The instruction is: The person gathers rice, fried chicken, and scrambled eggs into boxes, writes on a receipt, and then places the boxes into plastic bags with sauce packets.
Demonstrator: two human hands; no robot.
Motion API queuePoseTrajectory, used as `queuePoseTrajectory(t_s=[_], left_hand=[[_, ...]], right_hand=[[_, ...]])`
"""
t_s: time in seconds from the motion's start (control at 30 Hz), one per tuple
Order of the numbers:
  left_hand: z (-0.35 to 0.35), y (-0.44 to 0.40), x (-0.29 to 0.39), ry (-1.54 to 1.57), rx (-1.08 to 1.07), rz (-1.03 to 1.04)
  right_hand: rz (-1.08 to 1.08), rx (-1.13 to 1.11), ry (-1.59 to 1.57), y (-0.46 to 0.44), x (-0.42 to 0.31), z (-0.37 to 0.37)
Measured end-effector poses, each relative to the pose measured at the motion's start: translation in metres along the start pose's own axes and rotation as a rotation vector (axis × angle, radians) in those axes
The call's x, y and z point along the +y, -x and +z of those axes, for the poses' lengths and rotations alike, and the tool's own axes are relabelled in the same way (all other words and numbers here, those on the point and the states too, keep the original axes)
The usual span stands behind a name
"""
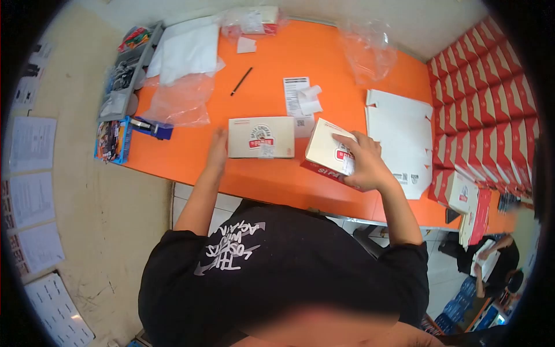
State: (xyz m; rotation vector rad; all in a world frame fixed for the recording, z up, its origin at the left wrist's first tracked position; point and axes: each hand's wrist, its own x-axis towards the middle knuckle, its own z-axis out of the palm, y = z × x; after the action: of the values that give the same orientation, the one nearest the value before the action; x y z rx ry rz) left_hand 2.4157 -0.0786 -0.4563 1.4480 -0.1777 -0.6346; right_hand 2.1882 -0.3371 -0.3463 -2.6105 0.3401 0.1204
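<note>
Two cream-and-red cardboard food boxes are in front of me on the orange table. The left box (pixel 243 139) lies flat, its printed lid and a small sticker facing up. Beside its left end my left hand (pixel 217 151) is upright with fingers straight, holding nothing; whether it touches the cardboard I cannot tell. My right hand (pixel 369 162) grips the right box (pixel 325 141), fingers spread over the lid and the thumb at the near edge. That box sits at an angle with its red front side showing. Behind the boxes lies a printed paper slip (pixel 296 95).
Stacked red-and-cream boxes (pixel 480 98) line the right side, near a flat white cardboard sheet (pixel 399 139). Clear plastic bags (pixel 367 49), a pen (pixel 241 81) and a grey organizer (pixel 124 75) are on the orange table (pixel 260 63). Another person (pixel 497 260) is at lower right.
</note>
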Motion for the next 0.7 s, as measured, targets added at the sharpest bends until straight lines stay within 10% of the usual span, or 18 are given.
queuePoseTrajectory(t_s=[0.2,0.43,0.6,0.7], left_hand=[[0.008,-0.012,-0.029,0.435,-0.205,-0.215],[-0.107,-0.022,0.031,0.048,0.435,-0.047],[-0.166,-0.082,0.096,0.023,0.431,-0.078],[-0.145,-0.087,0.123,-0.163,0.427,0.202]], right_hand=[[-0.305,0.057,0.038,-0.068,-0.073,0.002],[-0.305,-0.340,0.183,-0.122,-0.111,0.000],[-0.608,-0.499,-0.315,-0.209,-0.221,0.084],[-0.255,0.036,-0.671,-0.299,-0.271,0.200]])
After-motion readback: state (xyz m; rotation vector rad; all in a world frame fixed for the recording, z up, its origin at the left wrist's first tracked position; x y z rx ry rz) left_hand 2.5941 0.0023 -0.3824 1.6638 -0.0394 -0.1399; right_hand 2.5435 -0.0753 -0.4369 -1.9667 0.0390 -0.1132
